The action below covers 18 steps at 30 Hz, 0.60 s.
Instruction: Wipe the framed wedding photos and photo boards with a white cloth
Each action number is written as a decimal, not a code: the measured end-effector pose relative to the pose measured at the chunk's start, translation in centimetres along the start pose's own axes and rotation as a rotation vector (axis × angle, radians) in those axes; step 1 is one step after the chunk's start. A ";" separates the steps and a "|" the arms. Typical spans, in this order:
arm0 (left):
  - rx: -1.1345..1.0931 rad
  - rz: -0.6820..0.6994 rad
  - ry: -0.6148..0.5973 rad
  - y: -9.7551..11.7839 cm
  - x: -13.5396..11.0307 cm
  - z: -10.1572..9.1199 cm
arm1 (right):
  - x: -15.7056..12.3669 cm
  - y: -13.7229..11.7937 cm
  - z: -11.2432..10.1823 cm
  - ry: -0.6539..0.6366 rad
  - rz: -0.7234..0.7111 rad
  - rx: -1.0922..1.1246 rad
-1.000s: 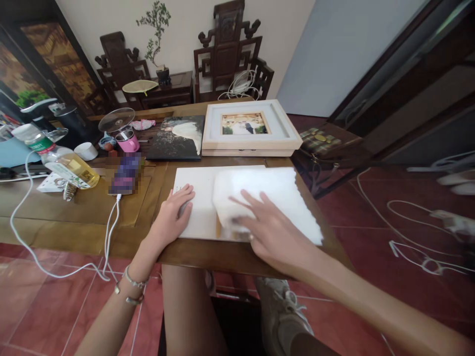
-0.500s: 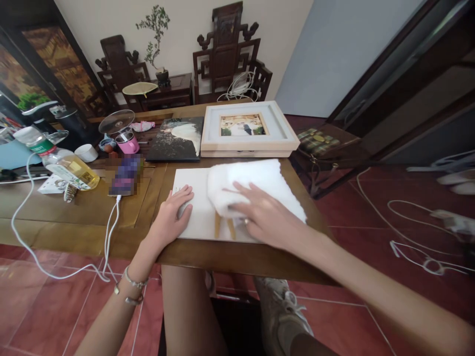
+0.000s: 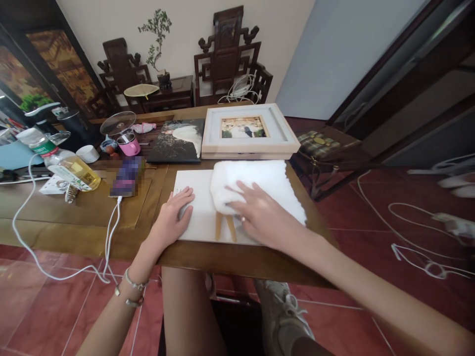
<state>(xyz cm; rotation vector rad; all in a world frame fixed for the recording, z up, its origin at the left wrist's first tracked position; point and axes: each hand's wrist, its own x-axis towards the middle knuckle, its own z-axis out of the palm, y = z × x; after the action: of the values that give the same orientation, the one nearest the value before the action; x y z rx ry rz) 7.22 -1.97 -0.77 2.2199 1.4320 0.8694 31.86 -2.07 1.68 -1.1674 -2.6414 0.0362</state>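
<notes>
A flat white panel (image 3: 195, 202) lies near the front edge of the wooden table, with two tan tapered strips on its lower middle that look like painted legs. My left hand (image 3: 174, 215) rests flat on the panel's left edge, fingers stretched out. Over the panel's right part is spread a fluffy white cloth (image 3: 256, 175), its right side reaching past the panel. My right hand (image 3: 260, 212) presses on this cloth from above, fingers apart. The cloth hides much of the panel's face.
Behind the panel stand a light wooden box frame (image 3: 248, 154) with a photo and a dark picture panel (image 3: 176, 143). To the left are a pink mug (image 3: 128, 144), a plastic bottle (image 3: 74, 168), a white cup (image 3: 87, 154) and a blurred-out phone (image 3: 128, 175) on a white cable (image 3: 108, 237).
My right hand and the cloth under it have shifted slightly to the right across the panel. My left hand stays in place on the panel's left edge.
</notes>
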 end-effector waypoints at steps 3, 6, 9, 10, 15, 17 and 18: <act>-0.001 0.001 -0.003 0.1 0.0 0.0 | -3.4 -2.8 -0.8 0.044 -0.075 0.046; -0.002 0.005 -0.001 0.1 0.0 0.0 | -6.0 -4.9 -2.0 0.050 -0.157 0.119; 0.002 0.007 0.001 0.1 0.0 -0.1 | -6.7 -5.2 -2.9 0.015 -0.200 0.174; 0.004 0.006 0.000 0.1 0.0 -0.1 | -6.4 -4.9 -3.0 0.010 -0.189 0.182; -0.010 -0.007 0.000 0.0 0.0 0.0 | -2.2 -1.1 -2.0 0.025 -0.102 0.150; -0.012 -0.007 -0.002 0.1 0.0 0.0 | 0.1 0.8 -1.4 0.003 -0.062 0.106; -0.011 -0.006 -0.002 0.1 0.0 0.0 | 1.2 1.7 -1.1 -0.004 -0.033 0.085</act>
<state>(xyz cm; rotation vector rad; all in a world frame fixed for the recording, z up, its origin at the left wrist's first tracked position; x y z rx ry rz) 7.26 -1.99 -0.68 2.2068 1.4289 0.8702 32.60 -0.13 2.76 -1.0974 -2.6344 0.1442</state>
